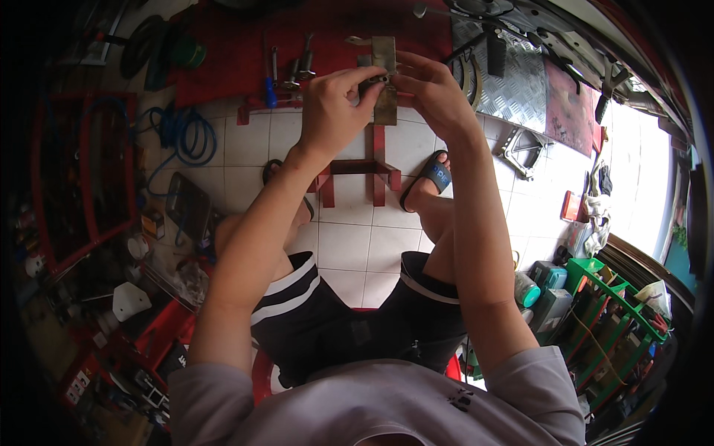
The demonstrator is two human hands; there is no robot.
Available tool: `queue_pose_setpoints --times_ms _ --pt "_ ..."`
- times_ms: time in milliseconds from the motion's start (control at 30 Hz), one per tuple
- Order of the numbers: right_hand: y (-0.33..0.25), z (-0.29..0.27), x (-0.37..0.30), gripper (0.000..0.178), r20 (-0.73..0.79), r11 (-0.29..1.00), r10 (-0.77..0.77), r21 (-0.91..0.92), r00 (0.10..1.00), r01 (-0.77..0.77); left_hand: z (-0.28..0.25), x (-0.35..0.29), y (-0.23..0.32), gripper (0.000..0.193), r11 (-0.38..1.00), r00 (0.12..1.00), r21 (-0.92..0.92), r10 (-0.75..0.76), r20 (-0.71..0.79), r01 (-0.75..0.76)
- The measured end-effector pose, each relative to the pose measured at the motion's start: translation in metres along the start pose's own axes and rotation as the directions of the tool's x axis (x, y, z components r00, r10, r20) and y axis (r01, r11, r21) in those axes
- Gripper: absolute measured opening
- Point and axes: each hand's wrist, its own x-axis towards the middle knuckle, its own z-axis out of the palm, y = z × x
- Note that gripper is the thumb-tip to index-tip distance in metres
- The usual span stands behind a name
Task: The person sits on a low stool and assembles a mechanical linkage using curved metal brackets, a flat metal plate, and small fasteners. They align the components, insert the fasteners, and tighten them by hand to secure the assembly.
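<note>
metal plate: at the near edge of the red bench, long axis pointing away from the person. left hand: pinched at its middle. right hand: against its right edge; clamping cannot be confirmed.

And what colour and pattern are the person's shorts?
The shorts are black, with white bands near the hems; best seen in the head view.

Left fingers around a metal piece, right fingers against its right side, by a red bench.
</note>
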Motion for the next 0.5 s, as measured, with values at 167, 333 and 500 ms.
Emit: queue_pose_setpoints --times_ms 167,333,500 --pt "-0.0005 -0.0069 -0.0018 0.049 0.027 1.0 -0.003 0.011 1.0 0.002 0.005 0.0004 0.0024 0.02 0.993 0.994 -0.039 -0.108 0.032 0.109" --pt "-0.0043 -0.0085 -0.0043 0.051 0.043 0.999 0.01 -0.046 0.999 -0.008 0.0069 0.0016 0.0019 0.025 0.995 0.994 -0.04 -0.089 0.062 0.091" --pt "-0.0062 -0.0104 -0.0035 0.052 -0.008 0.997 0.009 -0.079 1.0 -0.009 0.0048 0.0069 0.0005 0.04 0.938 0.981 -0.289 -0.181 0.064 0.192"
